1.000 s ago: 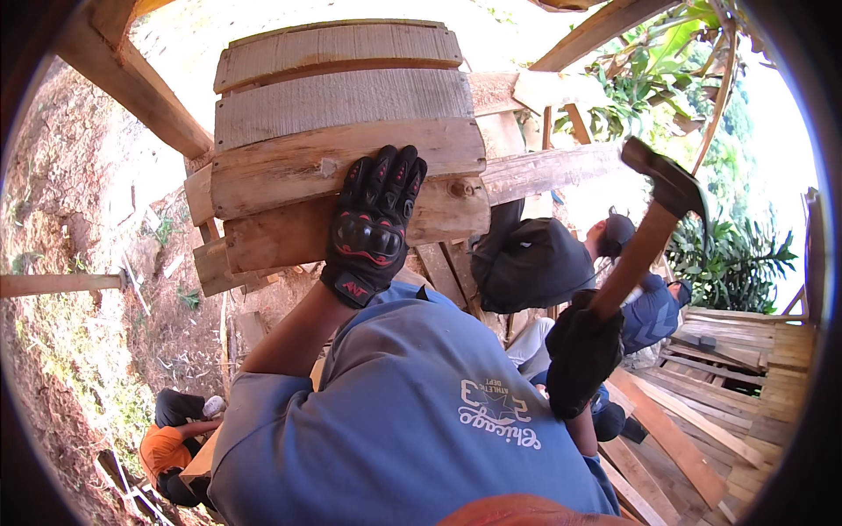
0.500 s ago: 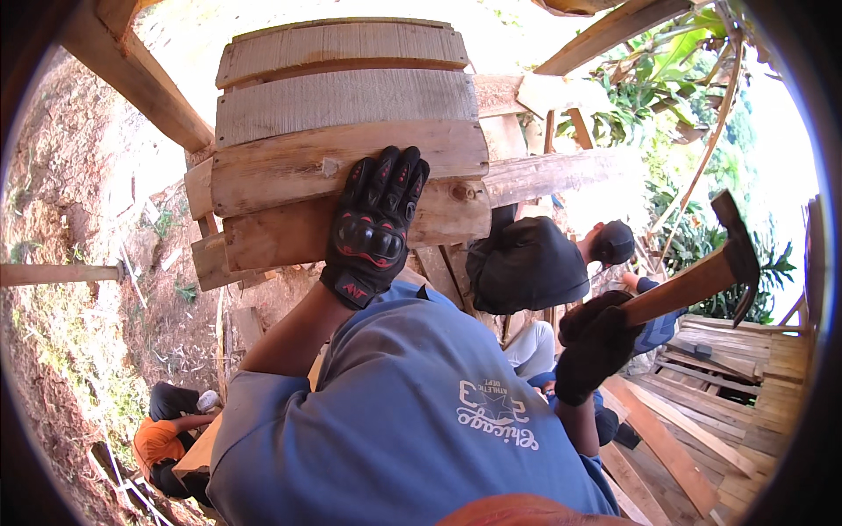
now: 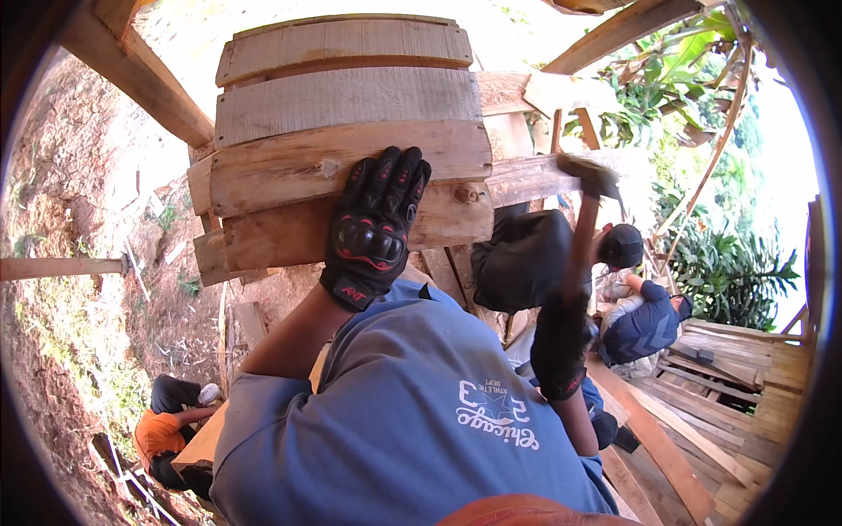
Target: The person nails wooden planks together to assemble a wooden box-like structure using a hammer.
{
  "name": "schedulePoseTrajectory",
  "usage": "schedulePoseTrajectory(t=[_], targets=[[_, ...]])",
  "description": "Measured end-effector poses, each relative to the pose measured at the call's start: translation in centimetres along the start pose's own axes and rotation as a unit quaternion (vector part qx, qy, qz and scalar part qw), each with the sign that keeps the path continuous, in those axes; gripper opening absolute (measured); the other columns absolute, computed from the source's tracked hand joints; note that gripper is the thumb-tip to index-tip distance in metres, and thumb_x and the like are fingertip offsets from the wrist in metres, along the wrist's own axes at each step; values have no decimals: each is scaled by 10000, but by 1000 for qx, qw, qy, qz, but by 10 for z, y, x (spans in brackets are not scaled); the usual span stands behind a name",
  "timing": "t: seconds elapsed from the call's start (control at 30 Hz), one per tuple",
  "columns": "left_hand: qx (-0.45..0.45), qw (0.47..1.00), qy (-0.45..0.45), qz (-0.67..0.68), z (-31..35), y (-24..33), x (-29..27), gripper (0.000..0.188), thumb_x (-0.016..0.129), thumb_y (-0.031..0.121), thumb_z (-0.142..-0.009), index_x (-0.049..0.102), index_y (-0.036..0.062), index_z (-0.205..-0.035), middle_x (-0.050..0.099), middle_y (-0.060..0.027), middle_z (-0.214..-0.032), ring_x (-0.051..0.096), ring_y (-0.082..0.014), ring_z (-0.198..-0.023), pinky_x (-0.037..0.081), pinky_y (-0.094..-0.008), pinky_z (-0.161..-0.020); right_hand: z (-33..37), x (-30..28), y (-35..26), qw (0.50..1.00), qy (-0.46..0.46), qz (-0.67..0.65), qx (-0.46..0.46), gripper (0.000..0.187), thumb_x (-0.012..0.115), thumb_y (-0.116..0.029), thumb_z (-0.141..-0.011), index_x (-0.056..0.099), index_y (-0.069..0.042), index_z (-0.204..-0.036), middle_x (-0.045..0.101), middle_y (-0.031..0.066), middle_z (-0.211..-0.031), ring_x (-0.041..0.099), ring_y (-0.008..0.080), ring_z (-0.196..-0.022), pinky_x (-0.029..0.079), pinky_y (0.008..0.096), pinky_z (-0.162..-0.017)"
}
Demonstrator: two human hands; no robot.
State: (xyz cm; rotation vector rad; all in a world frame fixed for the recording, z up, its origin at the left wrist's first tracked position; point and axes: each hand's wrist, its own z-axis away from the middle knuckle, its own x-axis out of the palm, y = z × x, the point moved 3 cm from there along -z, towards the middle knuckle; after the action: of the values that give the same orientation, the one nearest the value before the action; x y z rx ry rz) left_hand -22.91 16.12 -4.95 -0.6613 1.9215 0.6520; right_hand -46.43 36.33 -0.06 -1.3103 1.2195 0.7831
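A wooden crate (image 3: 346,95) of slatted boards stands in front of me, its plank side toward me. My left hand (image 3: 373,230), in a black glove with red trim, lies flat on the two nearest slats, fingers stretched out and close together. Well to the right of the crate, my right hand (image 3: 560,346), also in a black glove, is closed around the wooden handle of a claw hammer (image 3: 582,237). The hammer stands head up, slightly blurred, its head beside the long board beyond the crate. A nail cannot be made out.
A long timber (image 3: 561,175) runs off right behind the crate. People in dark clothes (image 3: 526,259) and a blue shirt (image 3: 645,324) are close on the right; a person in orange (image 3: 160,438) is at lower left. Loose planks (image 3: 667,447) lie on a slatted wooden floor (image 3: 745,412).
My right hand has swung the hammer leftward, from tilted out at the right to nearly upright nearer the crate. My left hand stays on the slats.
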Motion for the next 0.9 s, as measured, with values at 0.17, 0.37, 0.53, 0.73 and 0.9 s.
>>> schedulePoseTrajectory(t=[0.17, 0.37, 0.53, 0.73, 0.9], targets=[[-11, 1000, 5, -3, -2, -2, 1, 678, 536, 93, -956, 489, 56, -1631, 421, -137, -1726, 400, -337, -1586, 272, -543, -1318, -18, -34, -5, 995, -99, -25, 15, 171, 636, -66, -1029, 676, -40, -1193, 651, 233, -1017, 664, 438, -893, 505, 560, -723], [2, 1000, -10, -18, -2, 1, -1, 680, 540, 123, -959, 481, 44, -1632, 412, -145, -1730, 390, -342, -1591, 268, -548, -1319, -8, -27, 4, 983, 156, 89, -45, 190, 603, -218, -1103, 614, -37, -1159, 677, 71, -910, 635, 169, -689, 482, 331, -587], [11, 1000, -14, -21, -3, 1, 1, 685, 534, 128, -960, 470, 35, -1636, 403, -152, -1734, 378, -341, -1598, 257, -549, -1322, -10, -1, 4, 984, -154, -81, 26, 130, 668, -70, -995, 652, -43, -1122, 629, 185, -955, 667, 386, -825, 497, 491, -669], [-13, 999, -23, -39, -3, 1, -2, 673, 513, 126, -972, 467, 35, -1638, 407, -156, -1729, 375, -343, -1599, 256, -548, -1321, -21, -58, 10, 874, 49, -450, 177, 126, 551, -133, -1136, 612, -34, -1185, 588, 25, -784, 578, 155, -620, 460, 334, -542], [9, 999, -24, -35, -6, 5, -2, 678, 507, 133, -978, 452, 39, -1647, 406, -158, -1729, 373, -346, -1599, 251, -554, -1320, -9, -1, 14, 992, 4, -77, -97, 165, 621, -141, -1049, 638, -26, -1166, 691, 120, -950, 689, 331, -786, 537, 455, -673]])
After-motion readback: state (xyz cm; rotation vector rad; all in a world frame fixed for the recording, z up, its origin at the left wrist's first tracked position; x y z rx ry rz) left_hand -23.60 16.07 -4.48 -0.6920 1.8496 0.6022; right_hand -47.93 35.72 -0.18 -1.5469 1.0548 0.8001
